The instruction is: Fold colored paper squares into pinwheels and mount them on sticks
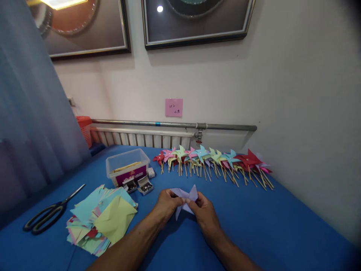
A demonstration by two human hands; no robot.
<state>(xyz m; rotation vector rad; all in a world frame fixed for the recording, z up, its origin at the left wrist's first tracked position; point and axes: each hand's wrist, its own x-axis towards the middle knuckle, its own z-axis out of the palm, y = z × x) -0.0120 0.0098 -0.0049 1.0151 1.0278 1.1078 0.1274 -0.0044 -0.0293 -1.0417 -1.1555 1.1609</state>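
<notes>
1. Left hand (168, 205) and right hand (207, 214) are both pinching the purple paper (193, 193) over the blue table (254, 218).
2. Both thumbs (179, 201) are pressing near its middle; steady pressure is probably keeping the folds from opening.

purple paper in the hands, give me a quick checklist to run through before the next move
1. Purple paper held on both sides: ok, left hand and right hand both grip it.
2. Pin through its centre: cannot tell, the thumbs cover it.
3. Stick on it: not ok, none shows.
4. Loose sticks at hand: ok, in the open tub.
5. Scissors away from the hands: ok, far left, beyond the paper stack.
</notes>
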